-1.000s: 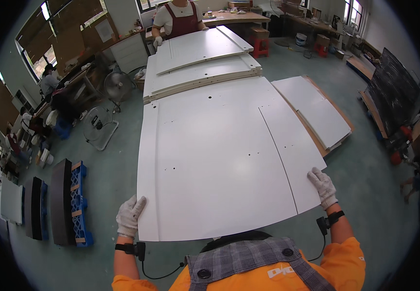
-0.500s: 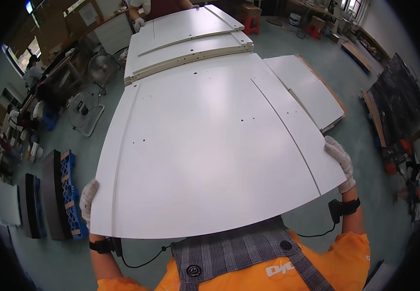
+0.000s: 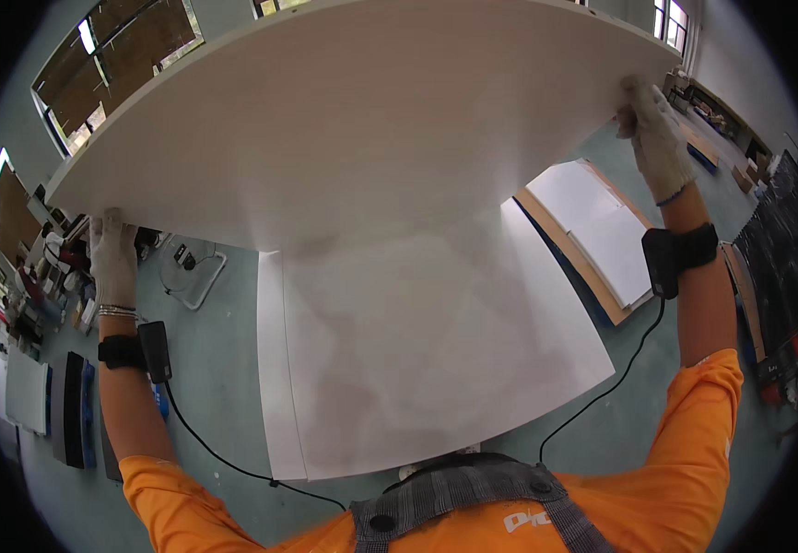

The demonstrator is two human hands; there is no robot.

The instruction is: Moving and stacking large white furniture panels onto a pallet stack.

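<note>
A large white flat panel (image 3: 353, 120) is tilted up in front of me and fills the upper half of the view. My left hand (image 3: 111, 253), in a white work glove, grips its left edge. My right hand (image 3: 654, 129), also gloved, grips its right edge higher up. Both arms are raised, each with a black band and cable at the wrist. Below the lifted panel another white panel (image 3: 427, 350) lies flat on the floor stack.
A smaller stack of white boards on brown sheets (image 3: 602, 240) lies on the green floor to the right. Dark and white panels (image 3: 49, 396) stand at the left. A white metal frame (image 3: 198, 276) rests on the floor at the left. Windows (image 3: 123, 46) line the far wall.
I have lifted the top white panel from flat on the stack up to head height, near edge raised. Both hands rose with it; the far boards and the other person are hidden now.
</note>
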